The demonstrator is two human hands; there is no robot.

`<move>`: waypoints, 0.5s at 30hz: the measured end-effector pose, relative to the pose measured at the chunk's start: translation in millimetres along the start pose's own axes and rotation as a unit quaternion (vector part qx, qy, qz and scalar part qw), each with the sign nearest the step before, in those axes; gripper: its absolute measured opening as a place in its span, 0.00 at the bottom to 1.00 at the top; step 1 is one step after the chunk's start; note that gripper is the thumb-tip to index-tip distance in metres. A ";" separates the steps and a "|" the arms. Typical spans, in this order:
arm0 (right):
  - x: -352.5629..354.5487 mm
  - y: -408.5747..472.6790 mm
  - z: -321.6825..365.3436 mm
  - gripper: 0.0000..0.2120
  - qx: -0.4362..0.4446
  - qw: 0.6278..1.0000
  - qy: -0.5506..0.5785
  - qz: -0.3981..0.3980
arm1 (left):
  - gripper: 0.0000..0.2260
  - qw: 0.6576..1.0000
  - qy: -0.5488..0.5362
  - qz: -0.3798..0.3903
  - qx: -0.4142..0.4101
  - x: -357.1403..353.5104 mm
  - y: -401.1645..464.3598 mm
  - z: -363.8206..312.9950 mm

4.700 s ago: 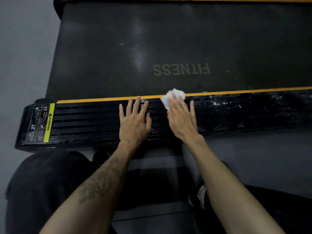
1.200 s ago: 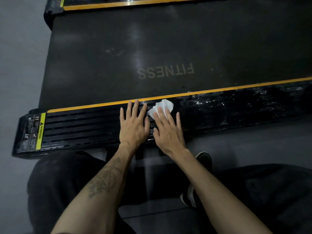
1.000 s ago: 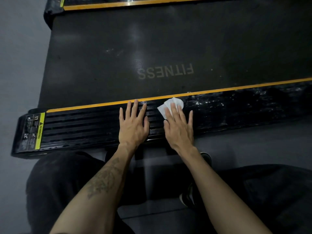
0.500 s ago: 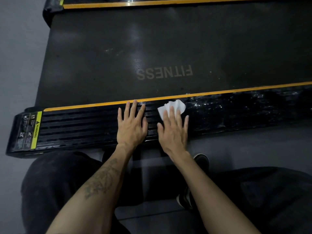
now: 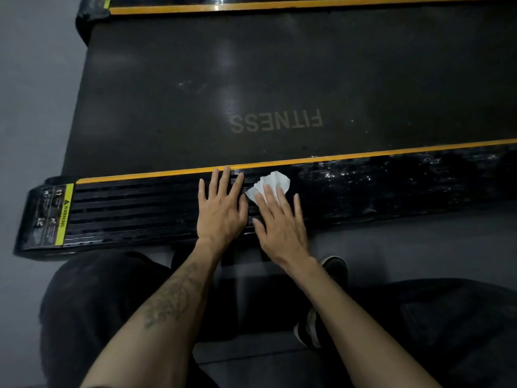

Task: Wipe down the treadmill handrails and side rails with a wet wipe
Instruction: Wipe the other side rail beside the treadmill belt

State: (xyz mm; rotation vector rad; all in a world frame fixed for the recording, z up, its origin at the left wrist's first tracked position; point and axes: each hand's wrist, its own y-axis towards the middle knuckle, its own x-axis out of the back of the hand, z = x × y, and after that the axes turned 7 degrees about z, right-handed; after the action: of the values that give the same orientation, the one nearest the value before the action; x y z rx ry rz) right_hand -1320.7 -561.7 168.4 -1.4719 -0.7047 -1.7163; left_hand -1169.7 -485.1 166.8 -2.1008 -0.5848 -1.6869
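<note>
Here I see the right hand [image 5: 281,222] flat on the near side rail [image 5: 391,189], fingers straight and slightly spread, pressing the white wipe [image 5: 270,183] down under the fingertips, its crumpled edge sticking out just short of the orange stripe [image 5: 363,155]. The left hand [image 5: 221,208] lies just beside it, palm down, fingers straight and close together, holding nothing. The rail gleams wet to the right of the wipe, ribbed and dull to the left, out to the warning label [image 5: 54,217]. Beyond the stripe, the belt [image 5: 195,88] reads FITNESS.
</note>
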 end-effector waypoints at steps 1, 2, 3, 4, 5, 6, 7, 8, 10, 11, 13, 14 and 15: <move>0.8 -1.3 -8.5 0.29 0.018 1.000 -0.015 0.003 | 0.27 1.000 0.000 0.000 0.000 -0.1 -0.2 0.1; 2.2 -1.9 -18.0 0.29 0.017 1.000 -0.026 0.000 | 0.27 1.000 -0.001 -0.002 0.000 0.0 -0.4 -0.1; 3.7 -2.5 -26.5 0.29 -0.005 1.000 -0.026 -0.005 | 0.27 1.000 -0.001 -0.004 0.000 0.0 -0.5 -0.3; 5.3 -2.9 -31.4 0.29 -0.040 0.999 -0.013 -0.009 | 0.27 1.000 -0.002 -0.004 0.001 -0.1 -0.4 -0.4; 6.5 -2.7 -30.6 0.29 -0.077 0.997 0.003 -0.015 | 0.27 1.000 -0.003 -0.005 0.002 -0.4 -0.1 -0.4; 6.4 -2.1 -24.1 0.30 -0.104 0.994 0.013 -0.025 | 0.27 1.000 -0.004 -0.004 0.004 -0.8 0.3 -0.5; 5.1 -2.3 -14.7 0.31 -0.112 0.993 0.022 -0.032 | 0.27 1.000 -0.004 -0.003 0.004 -0.7 0.2 -0.7; 3.0 -3.0 -5.3 0.32 -0.098 0.994 0.025 -0.032 | 0.27 1.000 -0.004 -0.002 0.003 -0.4 -0.3 -1.3; -3.4 -6.4 4.8 0.32 -0.028 0.999 0.005 -0.016 | 0.27 1.000 -0.004 -0.001 0.001 0.5 -0.1 -1.7; -4.5 -8.3 1.8 0.31 0.008 1.000 -0.011 -0.008 | 0.27 1.000 -0.005 -0.001 0.001 0.6 -0.1 -2.1; -1.3 -8.4 -14.0 0.29 0.051 0.997 -0.049 -0.012 | 0.27 1.000 -0.003 -0.008 0.000 0.7 -1.0 -2.1; 0.1 -8.1 -23.1 0.29 0.051 0.996 -0.065 -0.022 | 0.27 1.000 -0.001 -0.012 0.000 0.9 -1.5 -2.3; 2.4 -8.3 -30.9 0.28 0.033 0.997 -0.066 -0.030 | 0.27 1.000 0.000 -0.012 -0.001 1.2 -1.0 -2.1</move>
State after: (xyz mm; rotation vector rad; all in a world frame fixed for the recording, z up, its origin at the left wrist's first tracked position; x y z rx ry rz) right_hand -1345.1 -582.3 165.5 -1.5437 -0.8748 -1.6345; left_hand -1171.8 -485.3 168.5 -2.1030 -0.6100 -1.7022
